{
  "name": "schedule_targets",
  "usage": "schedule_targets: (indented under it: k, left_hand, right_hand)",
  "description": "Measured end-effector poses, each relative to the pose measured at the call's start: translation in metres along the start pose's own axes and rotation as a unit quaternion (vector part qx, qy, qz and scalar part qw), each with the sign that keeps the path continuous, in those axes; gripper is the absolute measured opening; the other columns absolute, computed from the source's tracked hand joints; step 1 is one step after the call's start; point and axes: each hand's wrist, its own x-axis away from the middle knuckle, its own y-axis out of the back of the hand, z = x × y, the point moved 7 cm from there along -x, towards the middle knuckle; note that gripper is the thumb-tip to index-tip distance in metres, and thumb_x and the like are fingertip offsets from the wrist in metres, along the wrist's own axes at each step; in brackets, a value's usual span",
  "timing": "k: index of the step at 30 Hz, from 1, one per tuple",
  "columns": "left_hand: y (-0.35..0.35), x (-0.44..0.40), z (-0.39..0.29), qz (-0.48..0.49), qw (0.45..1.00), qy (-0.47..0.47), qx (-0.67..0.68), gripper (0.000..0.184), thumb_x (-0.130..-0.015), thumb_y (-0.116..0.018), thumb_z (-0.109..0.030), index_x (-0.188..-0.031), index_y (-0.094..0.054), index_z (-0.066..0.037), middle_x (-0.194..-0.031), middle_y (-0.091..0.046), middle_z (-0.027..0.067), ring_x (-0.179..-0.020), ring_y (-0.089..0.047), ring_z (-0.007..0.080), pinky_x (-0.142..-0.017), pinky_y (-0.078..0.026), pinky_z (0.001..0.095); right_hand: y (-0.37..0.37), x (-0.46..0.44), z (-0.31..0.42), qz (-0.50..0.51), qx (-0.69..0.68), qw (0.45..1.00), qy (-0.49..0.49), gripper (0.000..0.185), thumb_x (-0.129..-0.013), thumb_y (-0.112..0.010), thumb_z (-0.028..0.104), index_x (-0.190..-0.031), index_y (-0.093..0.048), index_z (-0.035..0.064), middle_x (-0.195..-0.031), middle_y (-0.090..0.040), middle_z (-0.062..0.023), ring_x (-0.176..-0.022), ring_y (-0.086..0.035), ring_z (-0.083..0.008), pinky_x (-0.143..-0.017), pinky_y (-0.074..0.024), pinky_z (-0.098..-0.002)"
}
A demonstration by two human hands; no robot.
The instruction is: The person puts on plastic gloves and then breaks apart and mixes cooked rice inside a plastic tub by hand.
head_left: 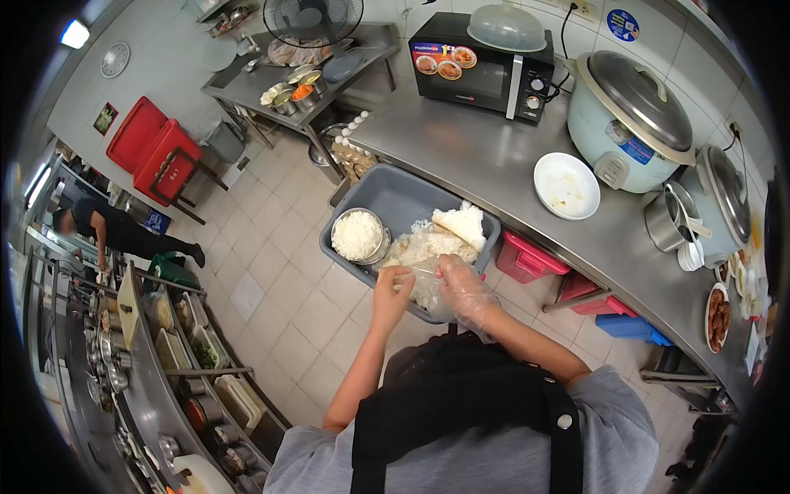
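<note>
Over the near edge of a grey tub (395,183), my left hand (395,284) is closed with its fingers pinched on a clear plastic bag (436,288). Close beside it on the right, my right hand (461,284), covered by a clear plastic glove, grips the same bag. Inside the tub, at the left, a round metal bowl (378,249) holds white rice (356,235). Loose rice (428,243) with larger clumps lies to its right. Part of this rice is hidden behind my hands and the bag.
A steel counter (469,144) behind the tub bears a microwave (477,70), a white bowl (567,186) and a large rice cooker (629,123). Red bins (527,257) stand underneath. Food containers (206,350) line the left shelves. Another person (123,230) bends at far left.
</note>
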Motion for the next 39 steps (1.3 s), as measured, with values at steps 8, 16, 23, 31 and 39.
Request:
schedule_targets:
  k: [8,16,23,31,39]
  left_hand:
    - [-0.010,0.012,-0.026,-0.052,0.998,-0.032,-0.013,0.022,-0.073,-0.069,-0.001,-0.094,-0.066,-0.006,-0.094,-0.056,0.0091,-0.077,-0.055,0.0178,-0.067,-0.045,0.0291]
    - [-0.042,0.025,-0.049,0.147,0.978,-0.028,-0.146,0.026,-0.081,-0.061,-0.010,-0.107,-0.066,-0.008,-0.062,-0.049,0.0064,-0.048,-0.045,0.0206,-0.048,-0.041,0.0323]
    - [-0.048,0.033,0.000,0.317,0.784,0.421,0.328,0.049,-0.090,-0.052,-0.037,-0.127,-0.048,-0.006,-0.070,-0.063,0.0084,-0.045,-0.039,0.0097,-0.043,-0.032,0.0239]
    - [-0.015,0.031,0.011,0.411,0.856,0.304,0.072,0.042,-0.094,-0.048,-0.036,-0.115,-0.052,0.000,-0.074,-0.066,0.0115,-0.049,-0.050,0.0128,-0.045,-0.038,0.0242]
    - [-0.043,0.020,0.023,0.083,0.756,0.318,0.566,0.031,-0.095,-0.039,-0.014,-0.124,-0.046,-0.003,-0.108,-0.058,0.0120,-0.098,-0.058,0.0218,-0.087,-0.048,0.0340]
  right_hand:
    - [-0.008,0.005,-0.031,-0.042,-0.081,0.992,-0.086,0.032,-0.070,-0.053,-0.008,-0.092,-0.066,0.0111,-0.098,-0.052,-0.0134,-0.089,-0.058,-0.0312,-0.078,-0.0471,-0.0400]
    - [0.016,0.003,0.016,0.038,0.032,0.999,-0.017,0.031,-0.077,-0.054,-0.002,-0.104,-0.055,0.0124,-0.102,-0.051,-0.0164,-0.093,-0.056,-0.0388,-0.079,-0.0469,-0.0443]
    - [0.019,0.011,0.048,0.034,0.036,0.997,0.053,0.027,-0.079,-0.050,0.002,-0.105,-0.049,0.0101,-0.099,-0.050,-0.0151,-0.098,-0.054,-0.0369,-0.082,-0.0453,-0.0435]
    - [0.026,0.011,0.047,-0.024,0.048,0.994,0.094,0.030,-0.077,-0.055,0.002,-0.105,-0.049,0.0093,-0.099,-0.049,-0.0144,-0.095,-0.053,-0.0362,-0.082,-0.0457,-0.0433]
    - [-0.003,0.015,0.077,-0.019,0.000,0.985,0.174,0.024,-0.077,-0.057,0.003,-0.100,-0.049,0.0075,-0.097,-0.048,-0.0156,-0.087,-0.054,-0.0382,-0.071,-0.0474,-0.0458]
